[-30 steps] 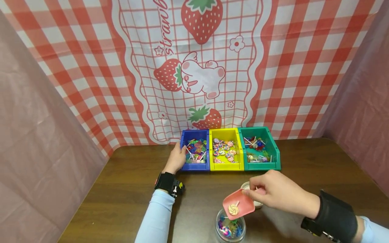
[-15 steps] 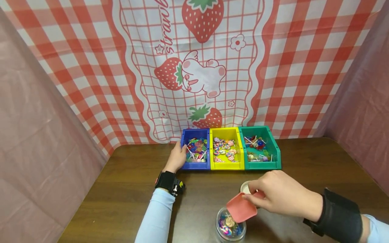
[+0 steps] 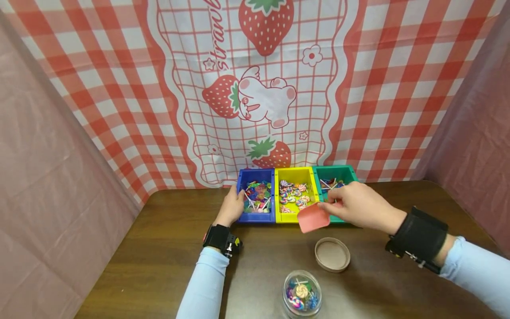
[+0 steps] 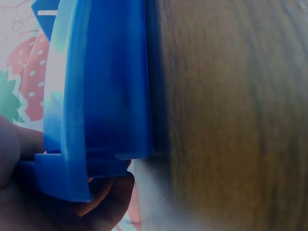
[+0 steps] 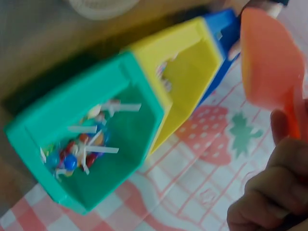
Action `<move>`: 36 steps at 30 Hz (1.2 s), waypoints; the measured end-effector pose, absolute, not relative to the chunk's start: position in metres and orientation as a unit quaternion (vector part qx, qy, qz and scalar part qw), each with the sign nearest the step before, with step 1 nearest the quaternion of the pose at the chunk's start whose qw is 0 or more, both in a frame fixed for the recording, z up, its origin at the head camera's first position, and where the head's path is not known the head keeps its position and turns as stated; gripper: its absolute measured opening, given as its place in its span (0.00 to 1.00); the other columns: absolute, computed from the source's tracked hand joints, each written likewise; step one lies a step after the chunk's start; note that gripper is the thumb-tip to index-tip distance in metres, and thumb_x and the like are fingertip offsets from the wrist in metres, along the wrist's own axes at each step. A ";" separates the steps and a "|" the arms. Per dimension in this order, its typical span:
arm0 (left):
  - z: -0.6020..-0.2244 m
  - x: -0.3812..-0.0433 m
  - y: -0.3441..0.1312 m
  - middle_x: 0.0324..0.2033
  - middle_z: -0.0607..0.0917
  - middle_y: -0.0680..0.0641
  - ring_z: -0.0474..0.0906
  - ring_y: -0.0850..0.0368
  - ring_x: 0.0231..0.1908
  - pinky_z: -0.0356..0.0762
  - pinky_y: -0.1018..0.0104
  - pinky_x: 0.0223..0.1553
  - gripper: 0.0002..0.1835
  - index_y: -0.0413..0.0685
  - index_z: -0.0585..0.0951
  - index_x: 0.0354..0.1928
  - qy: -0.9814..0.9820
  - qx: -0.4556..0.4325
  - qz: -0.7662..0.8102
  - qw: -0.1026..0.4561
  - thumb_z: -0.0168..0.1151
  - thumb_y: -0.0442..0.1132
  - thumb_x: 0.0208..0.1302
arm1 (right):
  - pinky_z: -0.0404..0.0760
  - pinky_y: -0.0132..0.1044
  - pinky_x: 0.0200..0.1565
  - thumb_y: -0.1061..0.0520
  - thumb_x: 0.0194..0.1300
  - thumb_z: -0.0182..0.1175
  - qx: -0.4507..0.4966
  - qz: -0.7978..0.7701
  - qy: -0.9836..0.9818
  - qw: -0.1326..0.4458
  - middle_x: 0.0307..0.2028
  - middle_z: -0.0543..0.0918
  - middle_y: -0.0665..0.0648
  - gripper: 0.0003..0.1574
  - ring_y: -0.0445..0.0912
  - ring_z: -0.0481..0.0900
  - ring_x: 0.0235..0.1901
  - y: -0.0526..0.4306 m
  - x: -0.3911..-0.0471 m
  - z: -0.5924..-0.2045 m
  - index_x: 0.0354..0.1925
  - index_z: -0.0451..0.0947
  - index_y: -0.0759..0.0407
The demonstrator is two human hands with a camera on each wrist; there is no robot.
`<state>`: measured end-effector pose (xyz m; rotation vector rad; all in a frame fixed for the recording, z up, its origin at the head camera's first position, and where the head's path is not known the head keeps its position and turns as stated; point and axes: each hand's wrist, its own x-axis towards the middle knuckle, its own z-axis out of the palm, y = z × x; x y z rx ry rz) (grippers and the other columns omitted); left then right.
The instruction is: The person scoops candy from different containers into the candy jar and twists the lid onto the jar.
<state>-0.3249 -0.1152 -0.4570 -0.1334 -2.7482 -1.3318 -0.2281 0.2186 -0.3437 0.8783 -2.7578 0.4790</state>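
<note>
My right hand pinches the handle of a pink scoop, held in front of the yellow bin and overlapping the green bin in the head view. Seen from the right wrist, the scoop carries no candy that shows. My left hand grips the left wall of the blue bin; the left wrist view has its fingers curled round the bin's edge. Candy charms and small lollipops lie in all three bins. Below, a glass jar holds mixed candies, with a cream swirl lollipop on top.
A round pale lid lies on the brown wooden table between the jar and the bins. The bins stand side by side against a red checked strawberry cloth. Pink drapes hang at both sides.
The cream swirl lollipop has dropped from the scoop into the jar. My right hand has then moved up and away with the scoop towards the bins, uncovering the lid. The left hand stays put.
</note>
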 end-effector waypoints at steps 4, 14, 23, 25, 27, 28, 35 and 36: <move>-0.457 -0.324 -0.116 0.60 0.75 0.30 0.70 0.39 0.62 0.66 0.45 0.63 0.23 0.31 0.64 0.68 -0.900 -0.044 -0.432 0.048 0.43 0.40 0.80 | 0.59 0.34 0.18 0.45 0.65 0.68 0.250 0.133 -0.952 0.112 0.11 0.61 0.46 0.25 0.41 0.61 0.11 0.213 -0.253 -0.343 0.15 0.71 0.48; -0.457 -0.326 -0.114 0.58 0.77 0.31 0.71 0.39 0.62 0.67 0.45 0.63 0.22 0.32 0.66 0.66 -0.899 -0.049 -0.432 0.050 0.43 0.40 0.80 | 0.66 0.38 0.16 0.50 0.65 0.67 0.257 -0.025 -0.953 0.158 0.12 0.63 0.51 0.25 0.46 0.65 0.13 0.179 -0.301 -0.342 0.15 0.70 0.53; -0.457 -0.326 -0.116 0.58 0.76 0.31 0.71 0.39 0.62 0.67 0.45 0.62 0.22 0.32 0.66 0.66 -0.901 -0.046 -0.429 0.046 0.43 0.40 0.80 | 0.74 0.42 0.17 0.57 0.61 0.67 0.261 -0.096 -0.950 0.142 0.15 0.68 0.54 0.22 0.47 0.68 0.14 0.150 -0.313 -0.348 0.14 0.73 0.56; -0.457 -0.326 -0.116 0.59 0.76 0.31 0.71 0.39 0.62 0.67 0.45 0.62 0.23 0.32 0.65 0.67 -0.900 -0.043 -0.431 0.044 0.43 0.40 0.80 | 0.76 0.44 0.17 0.59 0.62 0.65 0.253 -0.100 -0.953 0.133 0.16 0.70 0.55 0.20 0.48 0.70 0.16 0.144 -0.312 -0.349 0.15 0.74 0.57; -0.457 -0.325 -0.116 0.59 0.76 0.31 0.71 0.40 0.62 0.67 0.45 0.63 0.23 0.32 0.64 0.68 -0.899 -0.041 -0.434 0.044 0.43 0.41 0.80 | 0.77 0.46 0.18 0.60 0.63 0.63 0.243 -0.098 -0.958 0.115 0.17 0.72 0.56 0.19 0.50 0.73 0.18 0.139 -0.312 -0.350 0.15 0.75 0.57; -0.457 -0.325 -0.116 0.59 0.76 0.31 0.71 0.40 0.62 0.67 0.45 0.63 0.23 0.32 0.65 0.67 -0.899 -0.041 -0.434 0.044 0.43 0.41 0.80 | 0.78 0.47 0.19 0.60 0.64 0.63 0.234 -0.096 -0.962 0.098 0.18 0.73 0.56 0.19 0.50 0.74 0.18 0.138 -0.312 -0.351 0.16 0.75 0.57; -0.460 -0.327 -0.115 0.58 0.77 0.31 0.72 0.40 0.61 0.67 0.45 0.62 0.22 0.32 0.66 0.66 -0.899 -0.045 -0.433 0.053 0.43 0.39 0.80 | 0.77 0.45 0.19 0.58 0.63 0.64 0.147 -0.053 -0.988 -0.021 0.21 0.75 0.57 0.20 0.51 0.72 0.19 0.136 -0.314 -0.353 0.15 0.76 0.55; -0.461 -0.327 -0.115 0.58 0.77 0.31 0.72 0.39 0.61 0.67 0.45 0.63 0.22 0.31 0.66 0.66 -0.899 -0.045 -0.432 0.054 0.43 0.39 0.80 | 0.77 0.45 0.19 0.59 0.64 0.62 0.141 -0.043 -0.989 -0.025 0.21 0.75 0.58 0.20 0.51 0.72 0.19 0.136 -0.314 -0.353 0.15 0.76 0.56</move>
